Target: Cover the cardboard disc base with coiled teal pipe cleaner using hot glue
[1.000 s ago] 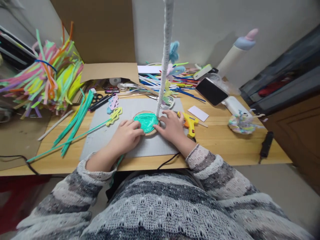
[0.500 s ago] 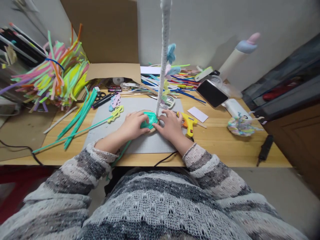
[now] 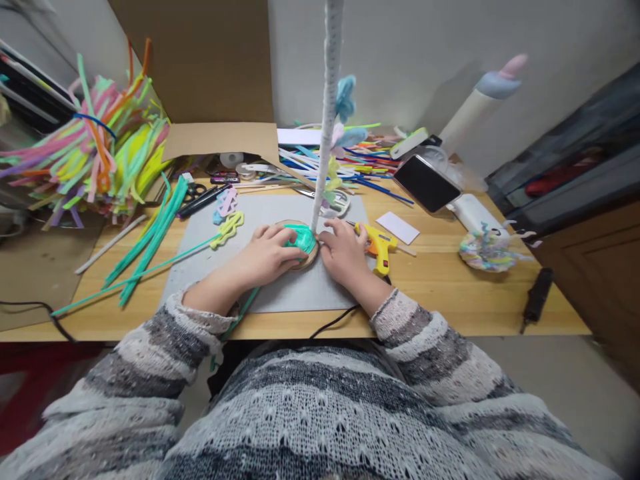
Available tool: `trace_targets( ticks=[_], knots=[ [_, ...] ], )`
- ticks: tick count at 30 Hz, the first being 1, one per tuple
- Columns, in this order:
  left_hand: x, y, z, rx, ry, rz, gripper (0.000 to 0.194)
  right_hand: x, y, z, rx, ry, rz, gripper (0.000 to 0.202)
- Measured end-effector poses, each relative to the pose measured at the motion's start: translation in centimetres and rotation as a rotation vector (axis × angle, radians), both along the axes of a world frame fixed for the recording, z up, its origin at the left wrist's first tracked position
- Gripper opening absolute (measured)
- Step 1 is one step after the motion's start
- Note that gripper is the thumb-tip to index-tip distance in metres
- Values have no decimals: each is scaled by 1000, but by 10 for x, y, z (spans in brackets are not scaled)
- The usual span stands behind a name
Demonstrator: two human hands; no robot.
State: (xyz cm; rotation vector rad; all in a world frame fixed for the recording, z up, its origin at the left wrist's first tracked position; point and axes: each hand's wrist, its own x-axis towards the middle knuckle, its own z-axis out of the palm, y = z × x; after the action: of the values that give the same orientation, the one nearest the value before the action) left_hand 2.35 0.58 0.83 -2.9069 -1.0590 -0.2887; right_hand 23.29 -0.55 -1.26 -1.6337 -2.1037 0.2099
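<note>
A round wood slice [image 3: 306, 261] carries a flat coil of green pipe cleaner [image 3: 300, 237]. From its far right side rises a tall white fuzzy-wrapped stem [image 3: 327, 107], with a blue pipe-cleaner flower [image 3: 345, 99] and pastel shapes along it. My left hand [image 3: 267, 257] rests over the left of the coil, fingers curled and thumb pressing it; a green strand trails below the wrist. Beside the slice's right edge, my right hand [image 3: 345, 253] has its fingers apart near the stem's foot. Whether its thumb touches the slice is hard to see.
A yellow glue gun [image 3: 380, 248] lies right of my right hand. Green pipe cleaners [image 3: 155, 233] and a yellow bent piece [image 3: 227, 230] are at left. Behind are scissors [image 3: 340, 203], a phone [image 3: 427, 183] and loose coloured pipe cleaners. A grey mat [image 3: 200, 260] lies underneath.
My right thumb has moved off the green coil toward the right edge of the slice. My left hand keeps its place on the coil. The view has shifted slightly.
</note>
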Motion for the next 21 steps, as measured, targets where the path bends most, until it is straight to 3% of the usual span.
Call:
trace_targets(
  ticks=[5, 13, 21],
  knots=[
    [-1, 4, -2, -53, -54, -104, 20, -2, -3, 0, 24, -31, 10, 26],
    [2, 2, 1, -57, -98, -99, 18, -2, -4, -1, 39, -38, 12, 26],
    [5, 3, -5, -77, -109, -194, 18, -3, -7, -1, 5, -121, 24, 39]
  ],
)
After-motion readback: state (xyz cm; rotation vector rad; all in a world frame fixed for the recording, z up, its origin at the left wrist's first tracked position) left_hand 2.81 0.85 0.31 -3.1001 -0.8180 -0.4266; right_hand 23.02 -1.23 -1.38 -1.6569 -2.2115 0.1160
